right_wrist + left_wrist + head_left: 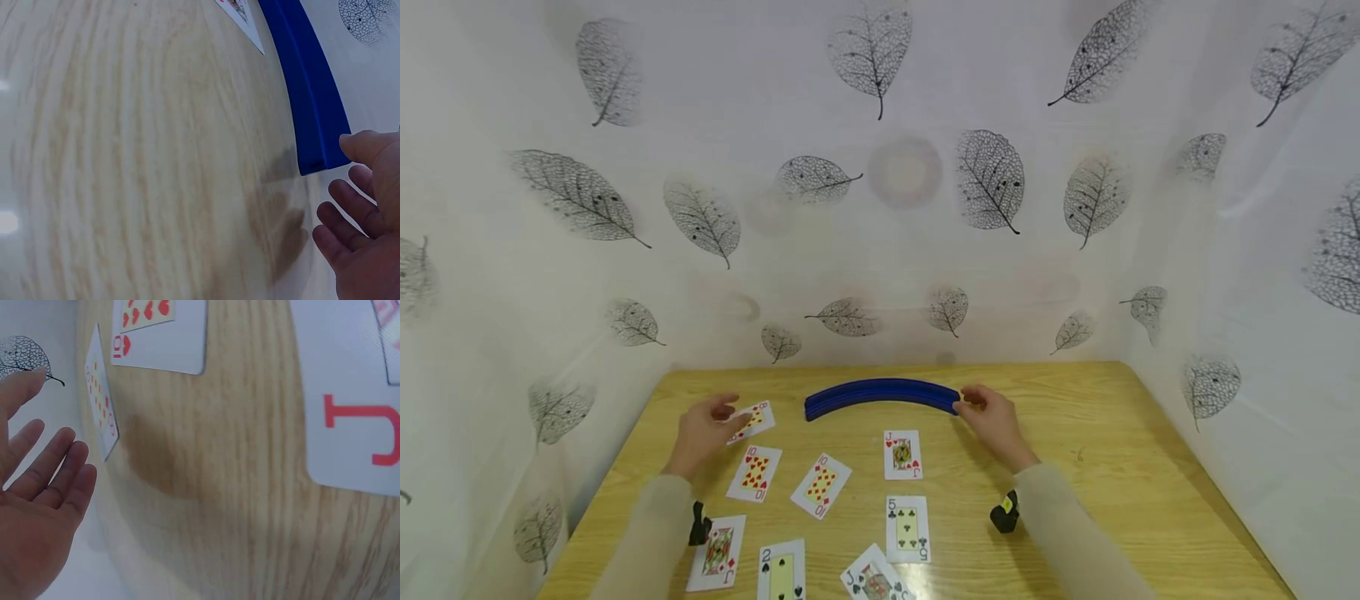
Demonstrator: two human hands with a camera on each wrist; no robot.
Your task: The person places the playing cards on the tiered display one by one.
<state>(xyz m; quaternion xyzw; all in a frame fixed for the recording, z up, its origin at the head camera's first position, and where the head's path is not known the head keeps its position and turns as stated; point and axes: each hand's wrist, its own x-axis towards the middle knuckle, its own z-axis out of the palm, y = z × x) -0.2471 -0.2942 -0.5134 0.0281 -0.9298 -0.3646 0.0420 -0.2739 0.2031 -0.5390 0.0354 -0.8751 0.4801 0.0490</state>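
My left hand [700,429] hovers at the far left of the table, its thumb overlapping a red-pip playing card [760,414] in the head view. From the left wrist view, the loosely bent fingers [53,469] hold nothing and stand apart from that card [100,394]. A curved blue card holder [880,389] lies at the back middle; no cards are in it. Beside its right end is my right hand [995,423]. In the right wrist view the thumb reaches the end of the blue holder [315,94], while the other fingers are loosely extended; whether it touches cannot be told.
Several playing cards lie face up, including a ten of hearts [755,473], ten of diamonds [822,486], jack of hearts [902,455] and five of clubs [907,529]. A leaf-patterned white curtain [880,250] surrounds the wooden table [1120,467].
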